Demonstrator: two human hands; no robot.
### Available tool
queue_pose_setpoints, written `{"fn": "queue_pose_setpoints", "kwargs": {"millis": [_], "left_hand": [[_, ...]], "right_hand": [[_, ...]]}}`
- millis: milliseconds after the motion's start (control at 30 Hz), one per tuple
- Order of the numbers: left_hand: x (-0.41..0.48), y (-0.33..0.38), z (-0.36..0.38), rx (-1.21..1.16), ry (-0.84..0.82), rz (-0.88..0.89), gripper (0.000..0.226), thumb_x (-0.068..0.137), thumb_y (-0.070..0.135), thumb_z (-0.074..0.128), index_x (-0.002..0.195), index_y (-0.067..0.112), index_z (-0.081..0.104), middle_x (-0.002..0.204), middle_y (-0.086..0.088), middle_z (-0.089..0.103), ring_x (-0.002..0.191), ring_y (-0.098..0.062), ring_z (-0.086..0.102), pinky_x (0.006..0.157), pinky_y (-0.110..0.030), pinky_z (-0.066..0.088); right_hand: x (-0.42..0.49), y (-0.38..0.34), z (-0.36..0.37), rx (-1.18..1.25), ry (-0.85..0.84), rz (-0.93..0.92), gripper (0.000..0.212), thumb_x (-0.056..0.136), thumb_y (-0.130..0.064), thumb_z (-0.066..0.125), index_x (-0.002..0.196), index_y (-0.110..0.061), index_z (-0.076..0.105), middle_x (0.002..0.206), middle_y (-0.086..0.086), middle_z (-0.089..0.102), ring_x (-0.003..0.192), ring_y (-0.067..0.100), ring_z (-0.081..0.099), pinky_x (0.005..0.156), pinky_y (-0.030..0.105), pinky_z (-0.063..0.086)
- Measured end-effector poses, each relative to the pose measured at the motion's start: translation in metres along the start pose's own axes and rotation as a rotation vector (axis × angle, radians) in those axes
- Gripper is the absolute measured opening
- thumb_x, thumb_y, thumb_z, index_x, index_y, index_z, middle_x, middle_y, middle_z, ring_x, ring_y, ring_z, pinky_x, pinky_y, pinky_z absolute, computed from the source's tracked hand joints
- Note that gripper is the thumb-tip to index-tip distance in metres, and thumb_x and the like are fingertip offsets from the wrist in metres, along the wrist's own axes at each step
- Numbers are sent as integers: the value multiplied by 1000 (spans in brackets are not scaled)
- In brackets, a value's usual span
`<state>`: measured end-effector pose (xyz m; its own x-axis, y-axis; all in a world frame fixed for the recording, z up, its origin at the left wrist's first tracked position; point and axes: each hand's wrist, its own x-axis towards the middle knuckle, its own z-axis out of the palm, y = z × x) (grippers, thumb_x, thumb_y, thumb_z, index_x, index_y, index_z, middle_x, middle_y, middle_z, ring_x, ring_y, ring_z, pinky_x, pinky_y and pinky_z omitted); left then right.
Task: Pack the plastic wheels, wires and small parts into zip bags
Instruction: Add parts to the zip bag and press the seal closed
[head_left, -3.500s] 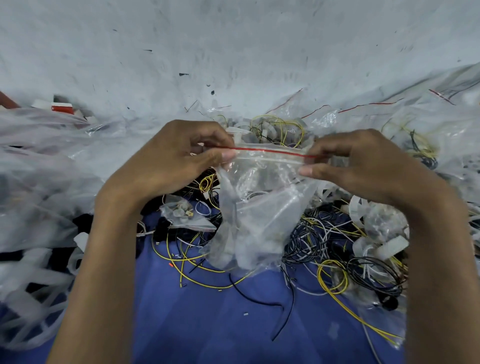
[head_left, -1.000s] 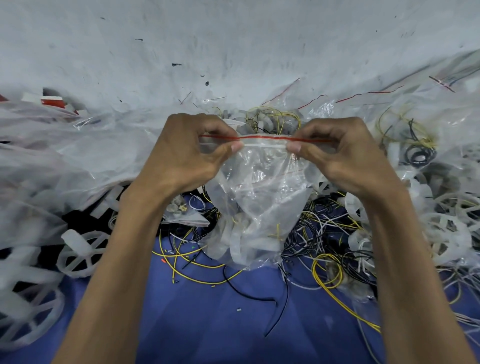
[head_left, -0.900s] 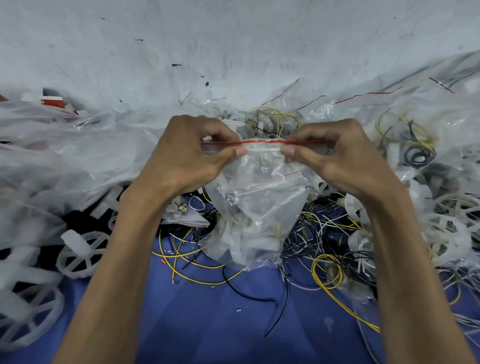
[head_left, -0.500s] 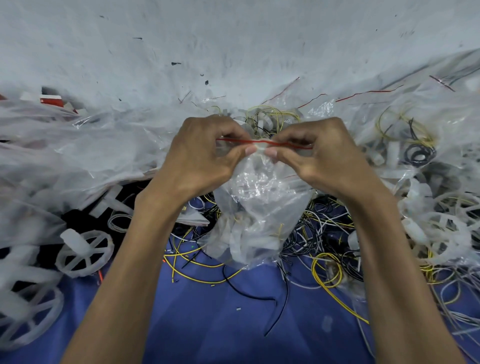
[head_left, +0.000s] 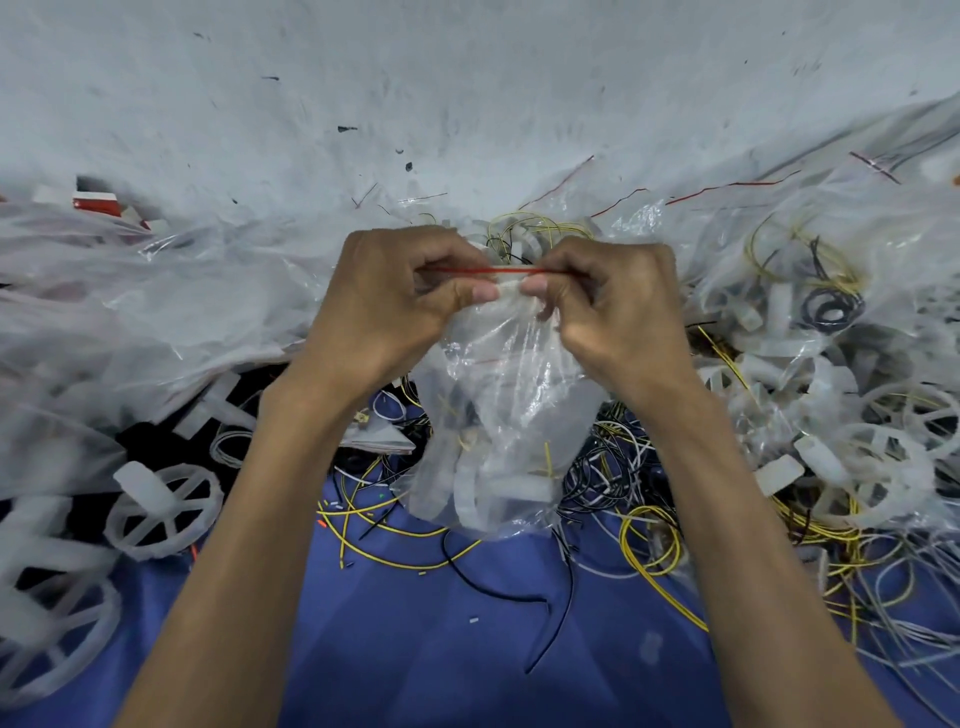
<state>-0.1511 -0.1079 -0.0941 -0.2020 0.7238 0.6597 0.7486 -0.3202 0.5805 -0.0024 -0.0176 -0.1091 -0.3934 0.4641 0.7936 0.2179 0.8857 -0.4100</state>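
Observation:
A clear zip bag (head_left: 498, 415) with a red seal line hangs between my hands, above the blue surface. White plastic wheels and bits of wire show through its film. My left hand (head_left: 395, 312) pinches the seal strip from the left, thumb in front and fingers behind. My right hand (head_left: 618, 312) pinches the same strip from the right. The two thumb tips almost touch at the middle of the seal. Loose yellow, black and white wires (head_left: 639, 535) lie tangled under and around the bag. A white spoked wheel (head_left: 163, 512) lies at the left.
Heaps of filled and empty clear bags (head_left: 130, 312) crowd the left side. More bags with wheels and wire coils (head_left: 831, 312) pile up at the right. A scuffed white wall (head_left: 467, 104) rises behind. The blue surface (head_left: 467, 649) shows between my forearms.
Both hands have slid inward along the red seal line, from the bag's two ends to its middle, where the thumbs now nearly meet. The bag hangs in the same place.

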Motion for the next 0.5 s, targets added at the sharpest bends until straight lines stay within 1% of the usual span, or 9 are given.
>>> {"fn": "queue_pose_setpoints", "kwargs": {"millis": [67,133,200,267,300,367,433,467,500], "left_hand": [[1,-7,-6,20,-95,-59,16,76,24,75,80,37,65,75,20,66,64,12,55,62,-6,40],[0,-14,-9,32,-163,-95,10,79,25,72,80,33,65,71,18,66,63,10,54,61,-8,38],[-3,-16,-8,-100,-166,-132,6,80,20,69,79,25,67,65,16,67,63,8,58,62,-7,41],[-4,-17,-7,-268,-176,-171,6,81,15,66,81,20,67,66,15,69,66,6,63,63,-7,46],[-3,-17,-6,-315,-174,-175,7,81,12,65,81,18,66,66,15,69,66,5,64,63,-7,46],[-3,-19,-4,-350,-130,-182,11,81,6,65,78,16,65,65,12,67,63,3,64,61,-8,48],[-2,-21,-2,-358,-86,-194,13,80,4,67,74,16,65,63,10,66,61,-1,64,60,-11,50],[-1,-22,-2,-342,-75,-186,15,80,5,67,71,16,65,61,9,65,60,-1,63,59,-12,50],[-1,-23,-1,-315,-70,-171,18,81,5,68,69,17,63,60,9,64,59,0,63,58,-11,50]], "right_hand": [[-1,2,4,-3,44,9,11,81,-16,64,75,-10,72,56,-9,59,47,7,49,52,30,44],[-2,4,7,16,66,23,11,81,-15,63,76,-9,72,59,-20,51,46,-1,42,53,24,39],[-2,6,10,32,68,37,13,82,-13,61,77,-7,71,59,-23,48,50,0,43,54,23,38],[-3,8,12,40,47,39,14,84,-11,59,77,-6,70,57,-28,45,48,-3,41,53,19,34],[-3,8,11,48,31,38,14,85,-10,59,77,-6,70,55,-29,44,47,-4,42,52,18,34],[-3,9,9,65,9,40,12,84,-10,60,78,-6,70,57,-29,47,47,0,46,53,18,36],[-2,11,7,61,24,38,11,82,-12,64,76,-5,70,63,-32,48,49,-6,49,53,10,34],[-2,11,6,50,33,37,12,81,-14,65,74,-5,69,64,-34,47,48,-8,49,51,10,33],[-2,11,7,39,40,35,14,80,-17,65,73,-5,69,61,-35,46,46,-7,48,50,13,33]]}}
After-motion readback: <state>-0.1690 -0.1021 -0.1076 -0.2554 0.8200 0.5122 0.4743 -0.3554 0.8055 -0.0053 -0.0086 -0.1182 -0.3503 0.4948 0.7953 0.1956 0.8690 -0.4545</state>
